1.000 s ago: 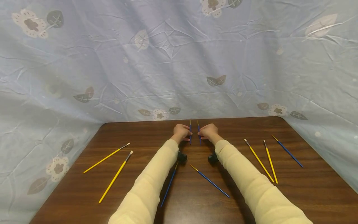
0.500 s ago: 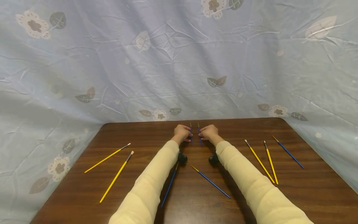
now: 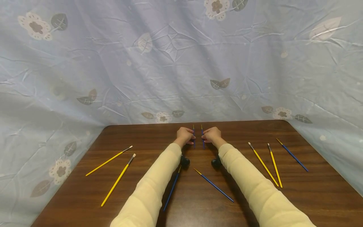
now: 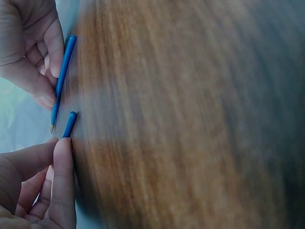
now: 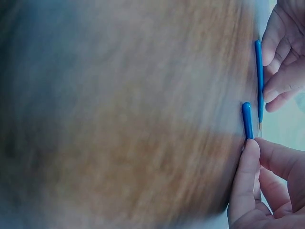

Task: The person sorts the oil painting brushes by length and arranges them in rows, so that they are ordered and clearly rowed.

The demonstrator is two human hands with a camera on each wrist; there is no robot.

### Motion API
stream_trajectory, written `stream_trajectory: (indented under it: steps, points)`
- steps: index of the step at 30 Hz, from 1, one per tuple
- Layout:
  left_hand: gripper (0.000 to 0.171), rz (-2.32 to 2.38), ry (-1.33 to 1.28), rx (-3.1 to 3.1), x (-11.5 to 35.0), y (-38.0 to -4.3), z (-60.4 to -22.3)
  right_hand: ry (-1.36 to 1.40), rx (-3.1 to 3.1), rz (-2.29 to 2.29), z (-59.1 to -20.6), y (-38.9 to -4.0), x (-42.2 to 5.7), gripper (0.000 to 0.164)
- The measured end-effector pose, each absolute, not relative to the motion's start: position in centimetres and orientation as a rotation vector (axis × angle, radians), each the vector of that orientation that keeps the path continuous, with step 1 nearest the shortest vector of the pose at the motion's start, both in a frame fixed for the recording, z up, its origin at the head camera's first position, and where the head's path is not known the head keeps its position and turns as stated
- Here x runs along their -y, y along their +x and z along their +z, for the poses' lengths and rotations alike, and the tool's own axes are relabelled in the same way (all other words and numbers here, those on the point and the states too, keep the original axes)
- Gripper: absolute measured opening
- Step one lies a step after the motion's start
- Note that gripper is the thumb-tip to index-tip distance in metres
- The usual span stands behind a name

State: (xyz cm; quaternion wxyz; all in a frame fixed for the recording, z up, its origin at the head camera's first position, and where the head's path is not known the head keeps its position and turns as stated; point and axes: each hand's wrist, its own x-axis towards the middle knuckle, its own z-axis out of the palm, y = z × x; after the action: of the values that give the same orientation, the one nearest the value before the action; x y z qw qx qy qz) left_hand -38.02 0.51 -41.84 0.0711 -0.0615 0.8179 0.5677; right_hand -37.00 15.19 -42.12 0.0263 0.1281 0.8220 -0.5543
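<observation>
Near the table's far edge my left hand (image 3: pixel 185 135) pinches a slim blue paintbrush (image 3: pixel 194 130) between thumb and fingers. Facing it, my right hand (image 3: pixel 211 135) pinches a second blue paintbrush (image 3: pixel 202 130). The two brushes lie roughly parallel with a narrow gap between them, tips toward the curtain. In the left wrist view the left hand (image 4: pixel 45 183) covers most of its brush, and only the blue handle end (image 4: pixel 70 124) shows. The right wrist view likewise shows the right hand (image 5: pixel 267 179) hiding much of its blue brush (image 5: pixel 247 119).
Two yellow brushes (image 3: pixel 119 179) lie on the left of the brown table (image 3: pixel 141 138). Two more yellow brushes (image 3: pixel 262 162) and a blue brush (image 3: pixel 293 155) lie right. Between the forearms are two blue brushes (image 3: pixel 215 186). A floral curtain (image 3: pixel 181 78) hangs behind.
Both hands stay at the far edge on their brushes. The whole head view shifts slightly downward; the brushes on the table keep their places.
</observation>
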Motion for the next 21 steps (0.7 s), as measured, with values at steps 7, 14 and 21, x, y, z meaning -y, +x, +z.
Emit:
stream_trajectory:
  steps: [7, 14, 21]
  points:
    - [0.033, 1.699, -0.165, -2.461, -0.5, -38.1, -41.9, 0.401, -2.537, -1.721, -42.0, -36.9, -15.1, 0.026]
    - [0.032, 1.703, -0.125, -2.425, -0.2, -37.9, -41.7, 0.373, -2.507, -1.74, -42.0, -36.8, -15.4, 0.028]
    - [0.035, 1.71, -0.049, -2.394, 0.3, -37.4, -41.1, 0.266, -2.456, -1.753, -41.2, -35.8, -15.8, 0.032]
